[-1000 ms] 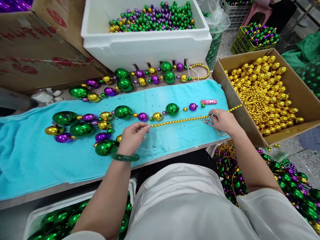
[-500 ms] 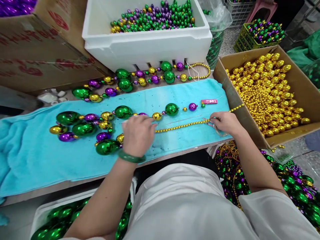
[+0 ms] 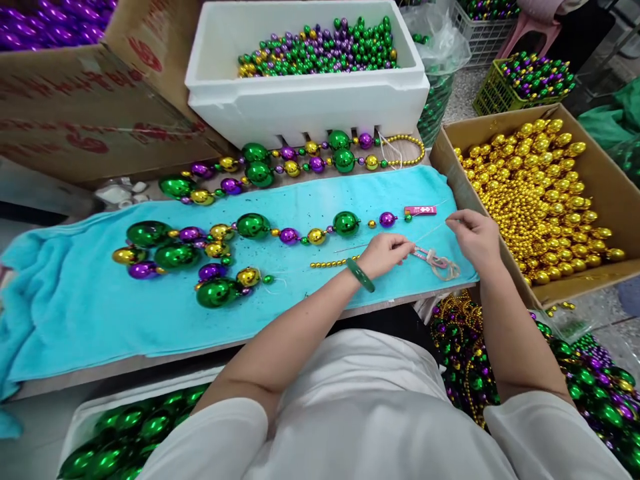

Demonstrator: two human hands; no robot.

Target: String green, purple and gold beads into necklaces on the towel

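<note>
My left hand (image 3: 383,257), with a green bangle at its wrist, is closed over a string of small gold beads (image 3: 327,264). The beads run in under the palm, and their far end is hidden. To its right, my right hand (image 3: 475,240) pinches a thin pale thread (image 3: 433,233) stretched toward the left fingertips. Small scissors (image 3: 423,253) with a pale cord (image 3: 445,268) lie on the cloth between the hands. Behind and left lies a necklace of large green, purple and gold beads (image 3: 253,225), its lower end showing a small green bead (image 3: 269,279) and loose thread.
A blue towel (image 3: 125,313) covers the table. A finished-looking bead string (image 3: 317,165) lies behind it, before a white foam box (image 3: 305,100). At right stands a carton (image 3: 585,263) of gold beads. A pink packet (image 3: 420,211) lies near the towel's far right.
My left hand has moved right from the necklace's lower end onto the gold bead string. My right hand has shifted right, off the beads and scissors. The gold length beyond it no longer shows.
</note>
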